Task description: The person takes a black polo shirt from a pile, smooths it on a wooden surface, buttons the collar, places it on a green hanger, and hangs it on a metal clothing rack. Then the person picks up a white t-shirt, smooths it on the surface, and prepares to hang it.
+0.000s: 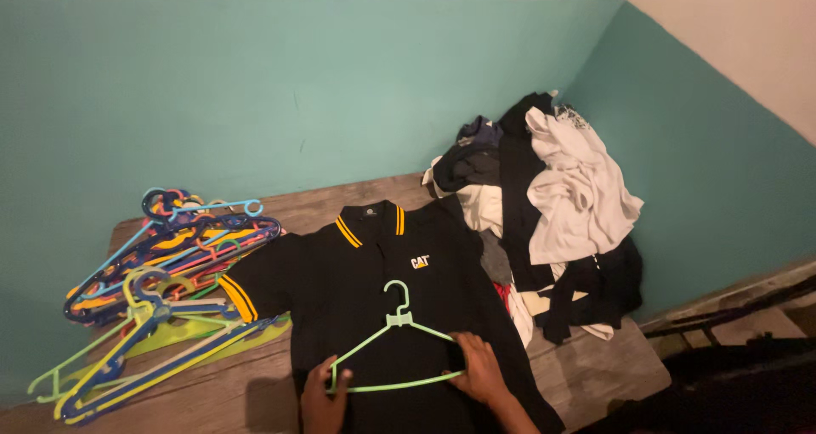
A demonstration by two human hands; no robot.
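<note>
A black polo shirt (pixel 365 272) with yellow-striped collar and sleeve cuff lies flat on the wooden table (pixel 586 374). A light green plastic hanger (pixel 393 340) rests on the shirt's lower front. My left hand (pixel 323 396) grips the hanger's left end. My right hand (pixel 478 368) holds its right end, fingers over the bottom bar. Both hands rest on the shirt.
A heap of coloured plastic hangers (pixel 161 272) lies at the table's left. A pile of dark and white clothes (pixel 552 204) leans in the corner at right. Teal walls (pixel 255 85) stand behind and to the right. The table's edge drops off at lower right.
</note>
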